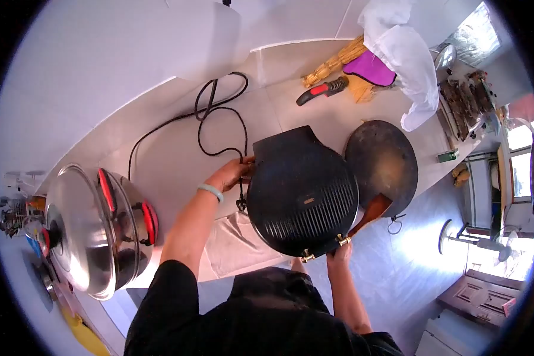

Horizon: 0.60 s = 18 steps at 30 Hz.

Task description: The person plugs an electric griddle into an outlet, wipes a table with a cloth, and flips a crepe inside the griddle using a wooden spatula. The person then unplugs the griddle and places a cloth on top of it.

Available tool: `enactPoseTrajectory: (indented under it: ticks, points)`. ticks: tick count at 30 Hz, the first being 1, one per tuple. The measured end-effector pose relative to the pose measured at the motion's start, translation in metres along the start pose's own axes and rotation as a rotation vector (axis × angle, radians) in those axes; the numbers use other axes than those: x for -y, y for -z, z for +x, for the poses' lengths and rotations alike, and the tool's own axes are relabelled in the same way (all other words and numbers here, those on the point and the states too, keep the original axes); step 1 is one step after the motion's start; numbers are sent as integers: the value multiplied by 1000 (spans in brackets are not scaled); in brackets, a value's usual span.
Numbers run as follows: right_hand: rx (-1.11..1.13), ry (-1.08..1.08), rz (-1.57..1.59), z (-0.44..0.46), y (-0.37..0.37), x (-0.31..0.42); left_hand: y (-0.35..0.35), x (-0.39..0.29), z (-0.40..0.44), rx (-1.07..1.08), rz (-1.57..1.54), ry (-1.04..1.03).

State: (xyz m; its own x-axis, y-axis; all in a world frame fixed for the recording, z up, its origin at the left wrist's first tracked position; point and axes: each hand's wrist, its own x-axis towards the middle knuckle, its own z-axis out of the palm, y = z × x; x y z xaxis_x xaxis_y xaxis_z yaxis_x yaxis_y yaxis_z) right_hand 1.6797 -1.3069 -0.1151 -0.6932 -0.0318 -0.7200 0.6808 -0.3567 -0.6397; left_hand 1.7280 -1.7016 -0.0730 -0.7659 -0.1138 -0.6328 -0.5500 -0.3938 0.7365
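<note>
A round black electric griddle [302, 202] with a ridged lid and a brass-fitted handle lies shut in front of me. My left hand [238, 172] has its fingers closed at the griddle's left edge, beside the black power cord [203, 114]; some fingertips are hidden. At the near right edge, by the handle, my right hand [339, 254] is closed on the griddle, its fingers mostly out of sight underneath. A wooden spatula [374, 210] lies close to that hand, its blade over a round dark board [385, 157].
A large steel steamer pot [80, 228] with red handles stands on the left of the counter [166, 160]. Farther back are a red and black knife sharpener [321, 91], a straw brush [335, 61] and a white plastic bag [400, 56]. A pinkish cloth [237, 246] hangs near the front edge.
</note>
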Motion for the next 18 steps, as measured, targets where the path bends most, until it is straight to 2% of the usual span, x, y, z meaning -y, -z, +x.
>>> enactPoseTrajectory:
  ticks: [5,6,9,15,16,18]
  points:
    - [-111,11,88,3,-8,2,11,9,20,31,8,-20]
    - [-34,58,140,14,0,-4,5,0,15,41,4,-31]
    - [-65,39,71,8,-10,3,1,0,22,51,5,-46]
    - [157,60,-102,-5,-3,6,3,5,26,57,36,-51]
    - [112,10,60,1,-7,3,1,5,27,63,42,-49]
    - [44,7,121,2,-13,2,-4,3,21,-32,-40,-42]
